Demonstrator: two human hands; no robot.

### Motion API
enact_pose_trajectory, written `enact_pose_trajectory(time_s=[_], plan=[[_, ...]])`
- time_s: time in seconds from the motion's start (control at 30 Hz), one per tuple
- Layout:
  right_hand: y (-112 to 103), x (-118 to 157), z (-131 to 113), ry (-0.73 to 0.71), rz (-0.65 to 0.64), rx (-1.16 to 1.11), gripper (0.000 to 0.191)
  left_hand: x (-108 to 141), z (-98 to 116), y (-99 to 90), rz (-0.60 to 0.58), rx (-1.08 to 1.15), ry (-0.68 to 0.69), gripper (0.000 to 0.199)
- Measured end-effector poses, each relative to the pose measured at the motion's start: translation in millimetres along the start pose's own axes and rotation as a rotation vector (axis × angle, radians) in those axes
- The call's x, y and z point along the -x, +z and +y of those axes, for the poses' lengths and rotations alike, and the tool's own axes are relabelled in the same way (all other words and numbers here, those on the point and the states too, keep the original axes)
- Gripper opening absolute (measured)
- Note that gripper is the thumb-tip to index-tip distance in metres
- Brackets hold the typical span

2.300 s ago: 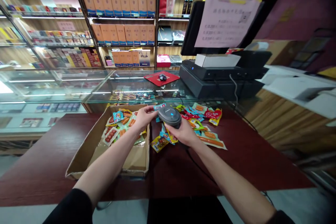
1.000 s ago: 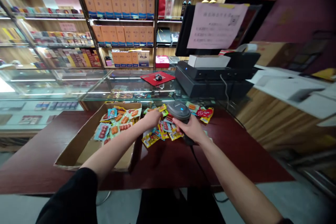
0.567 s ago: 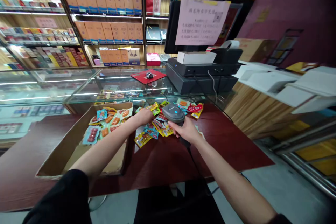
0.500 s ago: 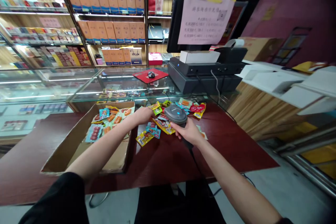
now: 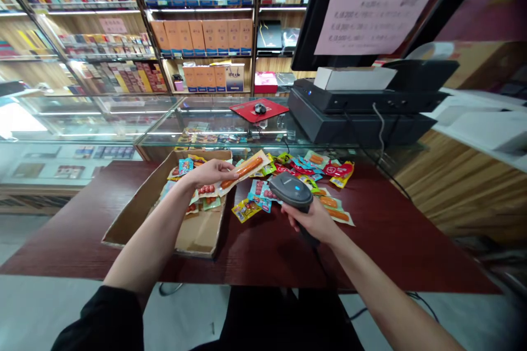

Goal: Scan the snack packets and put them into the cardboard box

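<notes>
My left hand (image 5: 214, 173) grips one end of a clear packet with a long orange sausage (image 5: 247, 169), raised over the right edge of a shallow cardboard box (image 5: 201, 236). Several small snack packets lie in the box's far part, some hidden by my left arm. In my right hand (image 5: 315, 219) is a dark grey handheld scanner (image 5: 291, 189) with a blue light, its head pointing left and forward. Around and behind the scanner, a loose pile of colourful packets (image 5: 340, 171) lies on the dark red table (image 5: 263, 252).
Behind the table stands a glass display counter (image 5: 164, 126) with a red mouse pad (image 5: 249, 109). At the back right are a cash drawer (image 5: 329, 120) and a monitor with a paper sign (image 5: 379, 5). The scanner's cable hangs below my right hand. Stocked shelves line the wall.
My left hand has come up from the pile and moved left, now with the sausage packet in it. The scanner stays in my right hand. The camera view has shifted.
</notes>
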State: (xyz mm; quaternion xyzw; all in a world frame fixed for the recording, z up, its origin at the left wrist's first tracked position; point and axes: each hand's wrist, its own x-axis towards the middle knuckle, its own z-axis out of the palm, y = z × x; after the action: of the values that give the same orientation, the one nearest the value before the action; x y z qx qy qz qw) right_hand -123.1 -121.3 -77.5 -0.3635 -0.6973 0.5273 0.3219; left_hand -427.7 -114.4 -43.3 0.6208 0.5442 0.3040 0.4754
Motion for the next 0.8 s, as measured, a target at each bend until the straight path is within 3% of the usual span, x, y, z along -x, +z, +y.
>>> enact_pose_trajectory(time_s=[0.17,0.43,0.53,0.67,0.8], plan=[[1.3,-4.8,-0.4,0.037,-0.005,-0.011,0.038,-8.5,-1.5,8.6,0.079,0.208,-0.036,0.026],[6.5,-10.3,-3.0,0.029,-0.034,0.002,0.032,-15.4,1.6,24.5,0.022,0.517,-0.118,0.043],[10.8,-8.5,-8.6,0.021,-0.061,0.026,0.033,-16.8,4.9,27.1,0.057,0.583,-0.157,0.048],[16.8,-5.7,-12.5,0.026,-0.088,0.035,0.03,-18.0,4.4,31.0,0.174,0.595,-0.071,0.045],[21.1,-4.1,-15.1,0.012,-0.086,0.066,0.025,-20.9,-1.4,37.1,0.212,0.685,0.001,0.054]])
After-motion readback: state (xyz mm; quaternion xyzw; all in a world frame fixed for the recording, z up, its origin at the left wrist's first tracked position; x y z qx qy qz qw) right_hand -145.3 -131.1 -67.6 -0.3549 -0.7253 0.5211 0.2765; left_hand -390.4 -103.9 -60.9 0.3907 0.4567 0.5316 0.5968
